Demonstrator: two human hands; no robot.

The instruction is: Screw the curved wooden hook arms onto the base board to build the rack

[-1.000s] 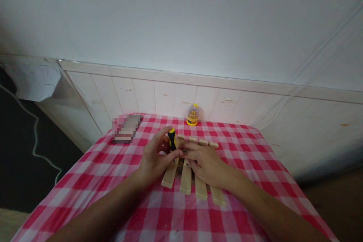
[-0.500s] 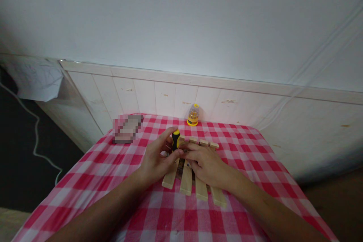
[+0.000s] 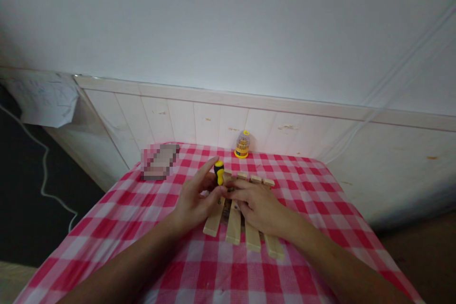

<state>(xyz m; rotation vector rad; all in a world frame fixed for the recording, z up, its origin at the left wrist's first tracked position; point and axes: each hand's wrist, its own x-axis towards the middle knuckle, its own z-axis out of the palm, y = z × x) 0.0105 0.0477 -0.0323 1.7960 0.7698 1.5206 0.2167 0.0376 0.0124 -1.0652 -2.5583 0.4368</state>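
A small rack of several pale wooden slats [image 3: 233,225] lies on the red-and-white checked tablecloth [image 3: 306,199]. My left hand [image 3: 194,199] pinches a black-and-yellow screwdriver [image 3: 219,172], held upright over the left slats, with the index finger stretched out. My right hand [image 3: 256,204] lies on the slats, its fingertips pressed together at the foot of the screwdriver. What those fingertips pinch, if anything, is hidden.
A yellow dome-shaped screwdriver bit holder [image 3: 242,145] stands at the table's far edge against the white panelled wall. A blurred grey object [image 3: 159,161] lies at the far left corner. The table's left edge drops to a dark floor with a white cable [image 3: 44,171].
The screwdriver handle has shifted slightly right and back between my left fingers. My right hand and the slats have stayed put.
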